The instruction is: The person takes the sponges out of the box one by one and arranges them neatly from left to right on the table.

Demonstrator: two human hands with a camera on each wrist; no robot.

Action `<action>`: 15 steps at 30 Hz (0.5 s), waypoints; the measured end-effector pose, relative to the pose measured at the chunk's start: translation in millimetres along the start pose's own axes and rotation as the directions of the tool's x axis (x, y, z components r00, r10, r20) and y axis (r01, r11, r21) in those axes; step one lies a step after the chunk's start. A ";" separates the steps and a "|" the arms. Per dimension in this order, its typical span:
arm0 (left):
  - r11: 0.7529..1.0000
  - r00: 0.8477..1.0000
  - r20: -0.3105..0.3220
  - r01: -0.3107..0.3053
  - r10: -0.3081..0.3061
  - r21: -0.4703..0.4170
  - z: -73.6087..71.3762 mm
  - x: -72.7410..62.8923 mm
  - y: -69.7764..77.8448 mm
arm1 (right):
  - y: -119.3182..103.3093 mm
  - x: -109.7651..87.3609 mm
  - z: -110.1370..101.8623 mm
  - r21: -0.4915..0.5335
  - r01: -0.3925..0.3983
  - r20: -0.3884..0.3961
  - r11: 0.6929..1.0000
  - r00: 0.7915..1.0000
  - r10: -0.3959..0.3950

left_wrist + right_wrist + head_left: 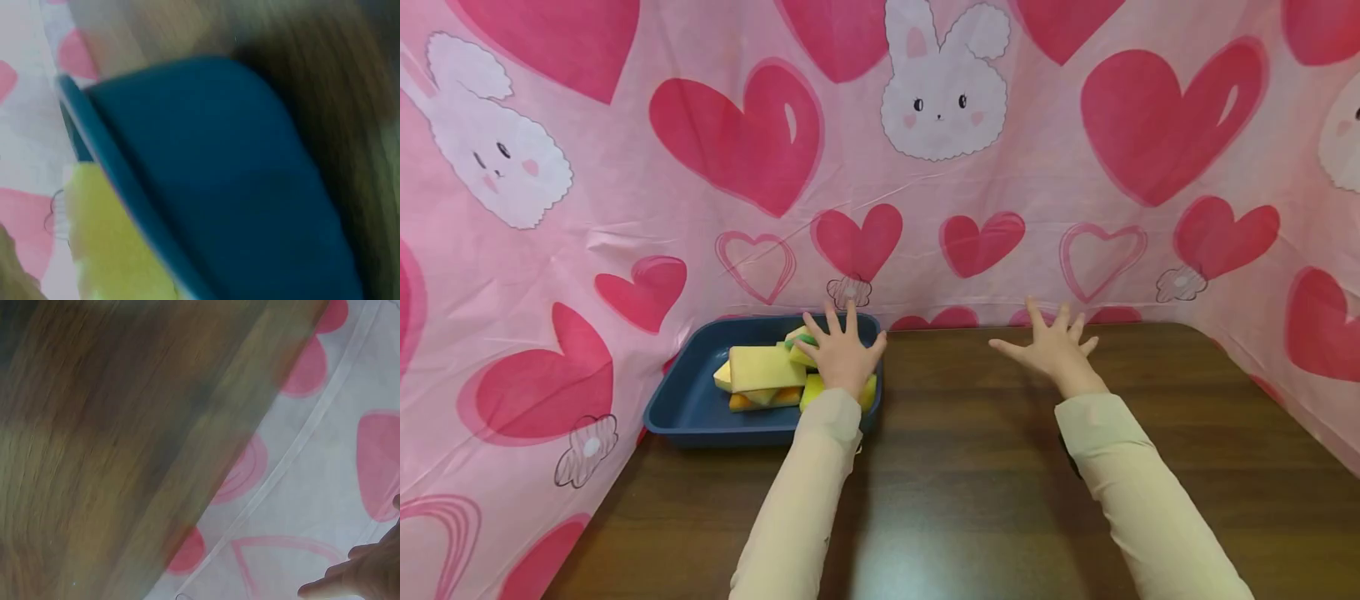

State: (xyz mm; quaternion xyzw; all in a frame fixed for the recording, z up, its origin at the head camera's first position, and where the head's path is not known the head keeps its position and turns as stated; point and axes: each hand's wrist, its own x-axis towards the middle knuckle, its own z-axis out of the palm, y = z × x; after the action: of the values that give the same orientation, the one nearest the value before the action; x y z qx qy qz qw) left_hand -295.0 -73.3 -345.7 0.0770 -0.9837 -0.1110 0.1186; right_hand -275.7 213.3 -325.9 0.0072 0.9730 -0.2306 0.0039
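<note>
Fingers spread apart, gripping nothing: left hand (844, 360) over the blue tray (722, 437) of yellow pieces (767, 368), left of centre; right hand (1056, 350) above the table (962, 458), right of centre. Dropped carelessly, the left could topple that stack.

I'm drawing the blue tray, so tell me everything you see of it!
The tray is dark blue, plastic-looking, with rounded corners and raised walls. It sits upright on the table at the back left, holding yellow and orange pieces. The left hand shows over its right end; touching is unclear.
</note>
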 end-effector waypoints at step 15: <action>0.963 0.944 -0.256 0.154 -0.210 -0.221 -44.1 23.4 -78.0 | -25.5 4.0 28.7 0.051 0.046 -0.028 0.998 0.999 -0.044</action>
State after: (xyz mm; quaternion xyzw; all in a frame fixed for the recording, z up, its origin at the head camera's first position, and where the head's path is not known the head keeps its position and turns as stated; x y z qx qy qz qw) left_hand -296.7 -161.4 -317.3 0.1704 -0.9301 -0.2071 0.2512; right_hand -279.9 177.7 -340.1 -0.0115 0.9666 -0.2556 -0.0147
